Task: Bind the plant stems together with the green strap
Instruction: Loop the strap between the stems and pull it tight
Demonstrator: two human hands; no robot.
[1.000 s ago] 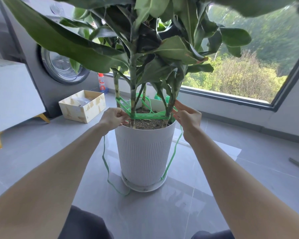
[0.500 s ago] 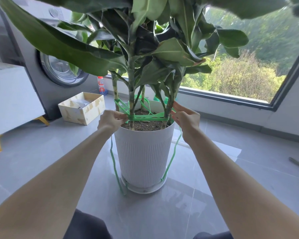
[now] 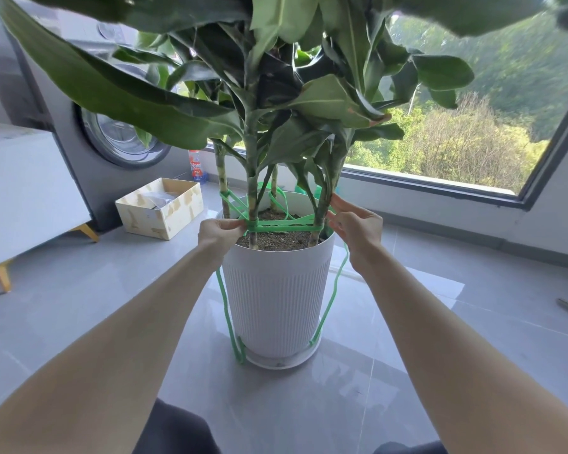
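Both hands are working at the rim of the white pot (image 3: 276, 290). Curled fingers of the left hand (image 3: 218, 232) are pinching the green strap (image 3: 282, 226) where it is bunching around the front-left one of the plant stems (image 3: 251, 191), just above the pot's left rim. Over the pot's right rim, the right hand (image 3: 358, 229) is pinching the strap between thumb and fingertips beside the right stem, its other fingers lying half extended.

Grey floor tiles (image 3: 473, 322) are lying bare in front of the pot and to its right. A cardboard box (image 3: 159, 208) is sitting to the pot's rear left, with a washing machine (image 3: 79, 152) behind it, and a window (image 3: 456, 142) is running along the wall behind the pot. Broad leaves (image 3: 128, 99) are overhanging the pot.

Between the hands the strap is running level from left to right just above the soil, crossing in front of the upright stems, while further turns are zigzagging around the rear stems. Two loose ends are hanging down the pot's sides, reaching its saucer (image 3: 282, 362).
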